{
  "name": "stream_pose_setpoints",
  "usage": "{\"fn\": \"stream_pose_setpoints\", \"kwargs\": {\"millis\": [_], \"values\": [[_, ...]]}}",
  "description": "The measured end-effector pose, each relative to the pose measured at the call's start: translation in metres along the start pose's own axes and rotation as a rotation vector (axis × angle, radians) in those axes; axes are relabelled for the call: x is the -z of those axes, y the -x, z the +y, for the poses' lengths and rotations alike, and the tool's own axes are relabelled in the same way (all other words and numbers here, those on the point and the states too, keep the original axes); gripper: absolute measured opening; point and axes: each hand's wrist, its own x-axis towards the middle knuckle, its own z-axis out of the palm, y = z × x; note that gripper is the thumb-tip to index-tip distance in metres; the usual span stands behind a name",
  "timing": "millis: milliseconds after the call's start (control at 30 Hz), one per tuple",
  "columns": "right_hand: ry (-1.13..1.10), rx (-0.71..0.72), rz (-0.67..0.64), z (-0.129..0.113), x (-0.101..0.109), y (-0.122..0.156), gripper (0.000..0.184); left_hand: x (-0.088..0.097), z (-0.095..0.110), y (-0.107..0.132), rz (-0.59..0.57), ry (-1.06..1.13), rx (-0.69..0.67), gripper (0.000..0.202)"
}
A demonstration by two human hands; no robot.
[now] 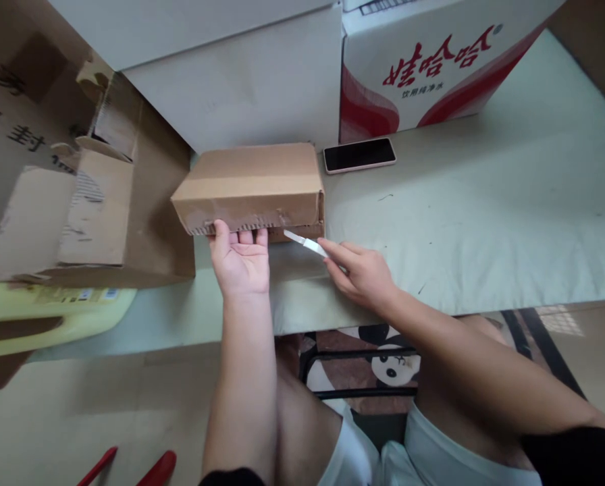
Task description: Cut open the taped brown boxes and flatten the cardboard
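A small brown cardboard box (254, 179) rests on the pale green cloth, its near lower edge tipped up a little. Under that edge, my left hand (240, 260) grips the box with the thumb in front and the other fingers partly hidden beneath. In my right hand (358, 270) is a white utility knife (307, 244), held between thumb and fingers. Its blade points left toward the box's lower right front edge. Whether the tip touches the cardboard, I cannot tell.
A phone (360, 156) lies right of the box. Behind stand white cartons (252, 88) and a red-and-white printed carton (434, 74). At left are a torn open cardboard box (155, 223) and a yellow plastic container (94, 314). The green-covered table (485, 236) ends just before my knees.
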Motion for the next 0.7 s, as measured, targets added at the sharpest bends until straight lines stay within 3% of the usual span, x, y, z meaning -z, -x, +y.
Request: {"fn": "stream_pose_setpoints", "kwargs": {"millis": [433, 700], "values": [[0.014, -0.105, 0.091, -0.004, -0.001, -0.007, 0.045, -0.017, -0.018, 0.027, 0.005, 0.013, 0.064, 0.011], [-0.041, -0.211, 0.075, 0.0, 0.007, -0.01, 0.048, -0.013, -0.025, 0.025, 0.014, -0.114, -0.085, 0.027]]}}
